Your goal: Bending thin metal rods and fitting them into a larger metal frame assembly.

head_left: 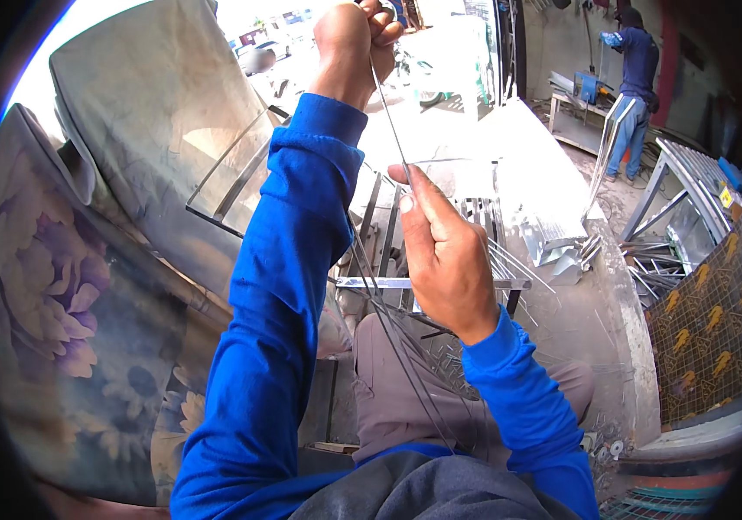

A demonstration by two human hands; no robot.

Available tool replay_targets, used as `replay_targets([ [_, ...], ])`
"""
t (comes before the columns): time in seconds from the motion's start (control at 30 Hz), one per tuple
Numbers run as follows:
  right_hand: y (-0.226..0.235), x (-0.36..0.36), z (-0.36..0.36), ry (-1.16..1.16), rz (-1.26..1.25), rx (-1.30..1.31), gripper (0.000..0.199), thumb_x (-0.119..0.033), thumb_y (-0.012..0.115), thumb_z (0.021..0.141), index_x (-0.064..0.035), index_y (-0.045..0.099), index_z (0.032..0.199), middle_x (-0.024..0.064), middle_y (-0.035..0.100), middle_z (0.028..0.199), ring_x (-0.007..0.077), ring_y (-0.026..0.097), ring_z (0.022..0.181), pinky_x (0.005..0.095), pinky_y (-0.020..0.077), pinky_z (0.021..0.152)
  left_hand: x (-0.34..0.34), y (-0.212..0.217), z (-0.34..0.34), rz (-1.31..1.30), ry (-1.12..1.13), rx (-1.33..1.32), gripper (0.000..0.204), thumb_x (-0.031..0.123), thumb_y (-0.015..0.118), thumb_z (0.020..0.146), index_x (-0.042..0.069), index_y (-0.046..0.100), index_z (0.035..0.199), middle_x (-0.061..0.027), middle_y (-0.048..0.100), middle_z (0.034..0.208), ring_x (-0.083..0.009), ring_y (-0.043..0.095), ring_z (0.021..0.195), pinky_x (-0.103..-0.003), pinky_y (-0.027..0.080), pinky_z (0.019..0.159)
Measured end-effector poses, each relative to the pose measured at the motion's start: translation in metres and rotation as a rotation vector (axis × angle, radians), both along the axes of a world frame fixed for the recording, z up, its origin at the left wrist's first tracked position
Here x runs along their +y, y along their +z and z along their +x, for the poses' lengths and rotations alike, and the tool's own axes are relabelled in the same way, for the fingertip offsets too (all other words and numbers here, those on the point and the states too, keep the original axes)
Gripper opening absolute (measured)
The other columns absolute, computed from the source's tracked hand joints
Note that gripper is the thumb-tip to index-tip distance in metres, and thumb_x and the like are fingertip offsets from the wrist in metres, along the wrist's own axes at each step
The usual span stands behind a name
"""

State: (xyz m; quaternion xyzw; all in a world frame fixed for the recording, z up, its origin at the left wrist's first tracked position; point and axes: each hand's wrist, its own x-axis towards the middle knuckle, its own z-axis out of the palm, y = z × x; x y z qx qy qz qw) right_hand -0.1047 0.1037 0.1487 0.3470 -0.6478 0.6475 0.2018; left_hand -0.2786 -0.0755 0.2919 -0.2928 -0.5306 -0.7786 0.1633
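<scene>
Raised at the top middle, my left hand (349, 52) is closed in a fist around one end of a thin grey metal wire (391, 115). The wire slants down from that fist to my right hand (449, 260), which holds it by the fingertips, index finger pointing up along it and thumb just below. Long thin strands (401, 338) hang below my hands across my lap; whether they are the same wire, I cannot tell. Under my hands stands a metal frame with a flat light bar (432, 283), close to my knees.
Draped covers (146, 113), one flowered (50, 286), fill the left side. At the back right a person (640, 87) stands by a bench with a blue machine (590, 88). A slatted metal stand (692, 186), loose metal pieces (562, 247) and a patterned sheet (709, 321) are on the right.
</scene>
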Motion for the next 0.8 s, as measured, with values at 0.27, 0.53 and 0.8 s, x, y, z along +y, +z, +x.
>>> replay_targets([
  [0.27,-0.011,0.012,-0.014,-0.04,-0.022,0.054,0.038,-0.012,0.05,0.105,0.0032,0.053,0.139,0.0108,0.073,0.104,0.0053,0.046,0.061,0.0273,0.0439,0.057,0.003,0.005,-0.004,0.324,0.271,-0.043,0.019,0.024,0.051,0.103,0.01,0.059,0.112,0.0068,0.047,0.079,-0.0087,0.047,0.069,-0.027,0.039,0.053],
  [0.53,-0.081,0.054,0.035,-0.038,0.112,-0.108,0.039,-0.005,0.051,0.102,0.0031,0.051,0.14,0.0285,0.065,0.123,0.0413,0.066,0.112,0.0407,0.0544,0.089,0.036,-0.009,0.047,0.302,0.479,-0.037,0.032,0.026,0.038,0.109,0.003,0.059,0.117,0.0022,0.041,0.072,-0.0082,0.035,0.058,-0.025,0.032,0.051],
  [0.8,-0.089,0.048,0.044,-0.056,0.116,-0.017,0.049,0.002,0.056,0.097,0.0048,0.044,0.145,0.0272,0.064,0.126,0.0408,0.066,0.112,0.0401,0.0554,0.088,0.062,-0.027,0.043,0.212,0.334,-0.027,0.028,0.025,0.047,0.105,0.006,0.065,0.114,0.007,0.038,0.067,-0.0052,0.029,0.051,-0.023,0.026,0.048],
])
